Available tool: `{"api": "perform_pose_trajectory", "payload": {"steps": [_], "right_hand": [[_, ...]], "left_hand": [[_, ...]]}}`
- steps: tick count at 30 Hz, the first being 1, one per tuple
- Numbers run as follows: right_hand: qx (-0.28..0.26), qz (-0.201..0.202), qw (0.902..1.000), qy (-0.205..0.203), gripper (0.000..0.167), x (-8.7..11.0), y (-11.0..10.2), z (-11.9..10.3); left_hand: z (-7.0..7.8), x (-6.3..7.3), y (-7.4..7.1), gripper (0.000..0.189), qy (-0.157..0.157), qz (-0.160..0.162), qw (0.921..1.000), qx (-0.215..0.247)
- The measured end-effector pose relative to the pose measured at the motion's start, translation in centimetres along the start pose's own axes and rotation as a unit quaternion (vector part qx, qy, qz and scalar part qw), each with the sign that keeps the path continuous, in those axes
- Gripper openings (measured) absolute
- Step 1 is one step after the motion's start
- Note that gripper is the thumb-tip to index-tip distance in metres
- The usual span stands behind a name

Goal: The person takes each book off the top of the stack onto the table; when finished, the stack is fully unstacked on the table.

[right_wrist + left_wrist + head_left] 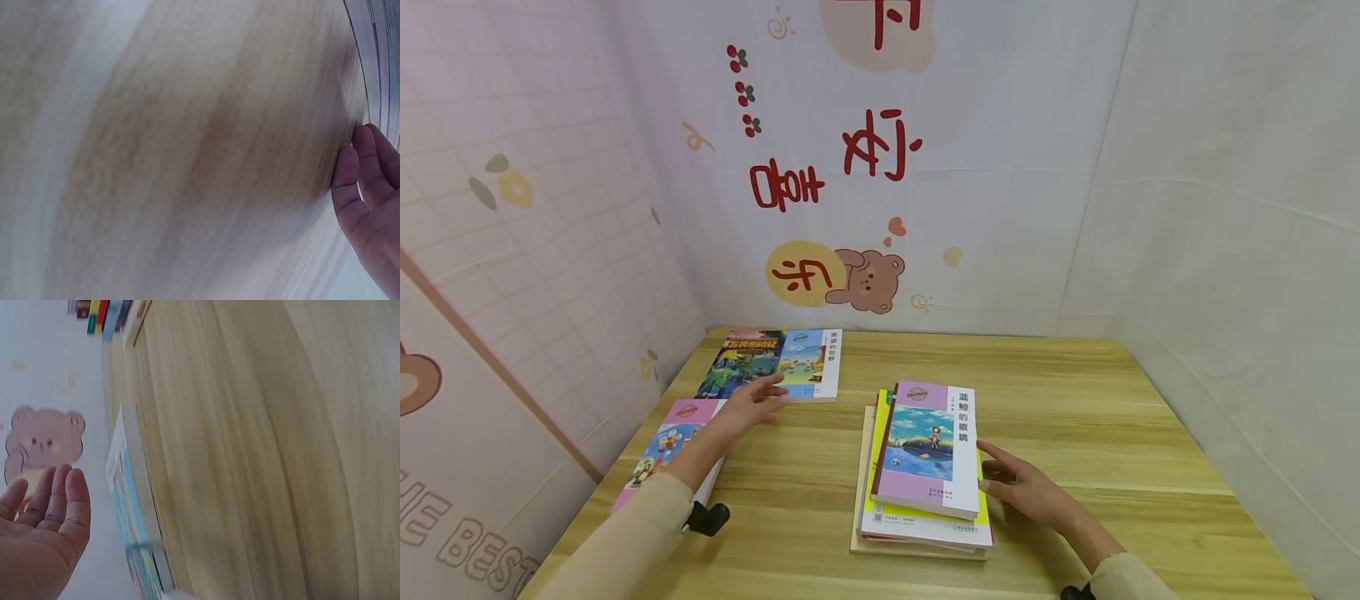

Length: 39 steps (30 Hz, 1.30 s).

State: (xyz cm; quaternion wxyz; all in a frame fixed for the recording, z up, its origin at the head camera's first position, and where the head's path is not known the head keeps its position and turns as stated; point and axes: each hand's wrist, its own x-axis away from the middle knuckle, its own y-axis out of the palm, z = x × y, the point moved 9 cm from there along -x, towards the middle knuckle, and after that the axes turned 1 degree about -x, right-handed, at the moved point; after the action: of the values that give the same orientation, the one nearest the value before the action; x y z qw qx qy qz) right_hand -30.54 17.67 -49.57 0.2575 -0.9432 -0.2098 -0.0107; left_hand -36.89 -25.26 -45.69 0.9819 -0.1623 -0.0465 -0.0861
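Book (927, 454) atop pile (925, 530) on table (1052, 400)

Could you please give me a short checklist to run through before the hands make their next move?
1. Left hand free: ok, it holds nothing.
2. Right hand near the stack: ok, beside its right edge.
3. Right fingertips touching the stack: cannot tell.
4. Stack edges aligned: not ok, the books sit offset.
5. Blue book lying flat: ok.
6. Pink book at left fully visible: not ok, the left arm covers part of it.
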Motion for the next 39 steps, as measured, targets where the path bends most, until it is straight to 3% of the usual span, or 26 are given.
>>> {"api": "perform_pose_trajectory", "payload": {"steps": [10,18,27,39], "right_hand": [[-0.004,0.000,1.0000,-0.005,0.067,0.0,0.0,0.0],[-0.009,-0.001,1.0000,-0.001,0.067,-0.1,0.0,0.1],[-0.003,0.000,1.0000,-0.004,0.068,-0.1,0.1,0.0],[-0.004,0.001,1.0000,0.000,0.068,0.0,0.1,0.0]], "left_hand": [[2.3,-0.7,7.0,0.063,0.039,-0.047,0.9978,0.025],[3.7,-0.7,11.6,0.061,0.047,-0.054,0.9969,0.032],[4.0,-0.9,14.4,0.066,0.046,-0.054,0.9970,0.030],[3.2,-1.4,16.3,0.072,0.043,-0.059,0.9973,0.004]]}}
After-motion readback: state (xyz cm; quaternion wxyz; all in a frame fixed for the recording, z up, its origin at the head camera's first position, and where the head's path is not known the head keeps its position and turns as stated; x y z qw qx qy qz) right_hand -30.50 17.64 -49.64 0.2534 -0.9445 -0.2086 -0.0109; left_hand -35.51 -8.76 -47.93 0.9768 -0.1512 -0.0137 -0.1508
